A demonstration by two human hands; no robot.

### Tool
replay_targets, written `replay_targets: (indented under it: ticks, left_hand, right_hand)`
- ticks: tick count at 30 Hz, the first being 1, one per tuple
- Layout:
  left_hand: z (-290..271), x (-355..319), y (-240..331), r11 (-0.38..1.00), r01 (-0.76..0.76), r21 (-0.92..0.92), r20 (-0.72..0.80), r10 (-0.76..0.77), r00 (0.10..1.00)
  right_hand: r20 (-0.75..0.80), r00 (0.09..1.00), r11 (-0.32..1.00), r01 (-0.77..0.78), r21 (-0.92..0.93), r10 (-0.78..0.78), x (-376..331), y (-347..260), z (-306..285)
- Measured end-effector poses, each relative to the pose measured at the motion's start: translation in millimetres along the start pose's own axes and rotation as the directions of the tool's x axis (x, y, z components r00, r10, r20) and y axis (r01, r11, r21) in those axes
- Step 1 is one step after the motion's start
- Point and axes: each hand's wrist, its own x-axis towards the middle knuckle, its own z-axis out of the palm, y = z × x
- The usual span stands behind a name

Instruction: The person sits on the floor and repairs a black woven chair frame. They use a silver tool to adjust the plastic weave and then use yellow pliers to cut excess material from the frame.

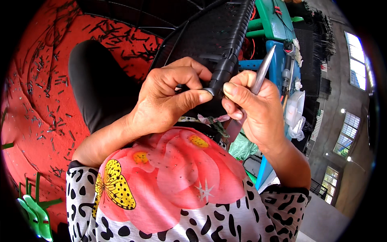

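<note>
A black woven piece of furniture (201,34) leans in front of me, its edge wrapped in flat black strip. At its near end is a wrapped corner (221,73), right between my two hands. My left hand (167,94) pinches a short dark strip (208,91) at this corner, thumb on top. My right hand (258,103) is closed around a tapered metal spike (265,68), its point up and away from me. The right thumb and forefinger meet beside the corner; whether they also grip a strip is hidden.
Black strip scraps (113,36) litter the red floor (36,133). To the right are a green stool (278,20) and a blue stool (275,60) with tools and a white plastic tub (294,109). Green chairs (36,213) stand at lower left.
</note>
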Motion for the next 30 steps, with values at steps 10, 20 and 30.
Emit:
replay_targets:
  ticks: [10, 20, 30]
  left_hand:
    - [-1, 1, 1, 0.999, 0.033, -0.014, 0.023, -0.033, 0.999]
    - [-3, 4, 1, 0.992, 0.104, -0.069, 0.039, -0.102, 0.994]
    - [-4, 6, 1, 0.991, 0.110, -0.074, 0.060, -0.106, 0.993]
  right_hand:
    - [0.079, 0.993, 0.992, 0.079, 0.101, -0.087, -1, 8, -11]
    - [0.128, 0.968, 0.949, 0.240, -0.203, -0.217, 7, 2, -11]
    - [0.129, 0.960, 0.937, 0.270, -0.221, -0.247, 14, 5, -12]
